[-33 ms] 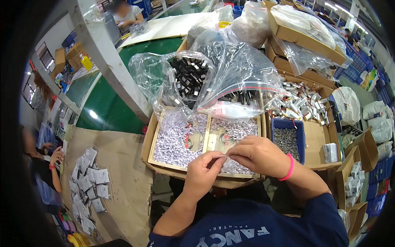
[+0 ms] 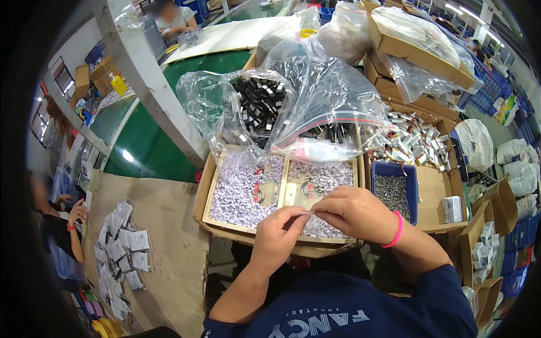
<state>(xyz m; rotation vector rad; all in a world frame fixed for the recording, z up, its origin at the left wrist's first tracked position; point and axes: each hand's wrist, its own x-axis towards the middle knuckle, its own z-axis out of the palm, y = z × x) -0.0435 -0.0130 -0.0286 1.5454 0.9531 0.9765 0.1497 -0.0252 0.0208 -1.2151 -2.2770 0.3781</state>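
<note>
My left hand (image 2: 275,235) and my right hand (image 2: 354,212), with a pink band at its wrist, meet over the near edge of a divided wooden tray (image 2: 281,207). Both are closed in a pinch, fingertips nearly touching. A thin, pale sliver shows between them, too small to name. Small white pieces (image 2: 239,194) fill much of the tray's left compartment. More whitish pieces (image 2: 327,176) lie in the right one, partly hidden by my right hand. Behind the tray, an opened clear bag holds black parts with silvery ends (image 2: 259,107).
Right of the tray, a blue bin (image 2: 414,194) holds small metal parts, below a pile of silvery wired pieces (image 2: 411,138). Flat printed packets (image 2: 121,248) lie on the brown-covered table (image 2: 174,253). A metal post (image 2: 152,84) rises at left. Another person's hand (image 2: 78,213) is at far left.
My hands keep the same pinch and place. At far left the other person's hand has shifted slightly.
</note>
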